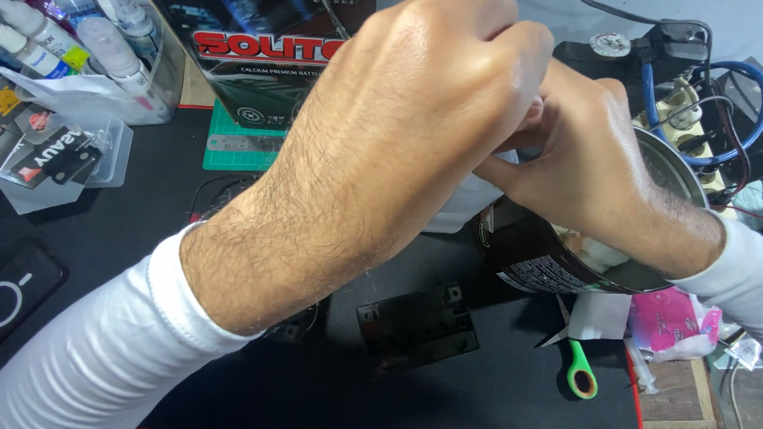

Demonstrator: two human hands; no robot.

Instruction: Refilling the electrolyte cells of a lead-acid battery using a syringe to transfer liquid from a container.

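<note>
The bench is covered by a dark mat and carries all items noted below. The left hand dominates the view, raised above the bench with its back to the camera, a white sleeve covering the forearm; its fingers are curled inward toward the right hand, and whether they pinch anything cannot be told, since the fingertips are hidden. The right hand meets it from the right side, fingers bunched against the left fingertips; a small pale object shows between them, too hidden to identify, so its grip cannot be told either. Directly beneath the right hand lies a dark round tin, tilted on its side with its open mouth facing right, pale contents visible inside. Behind the hands stands a large dark printed carton, resting on a green cutting mat. A black rectangular plate with screw holes lies flat on the bench below the left wrist. At upper left stand several plastic squeeze bottles, with a clear packet just before them. At lower right lie a pink wrapper and green-handled scissors, partly covered by paper. Blue cables run at upper right.
</note>
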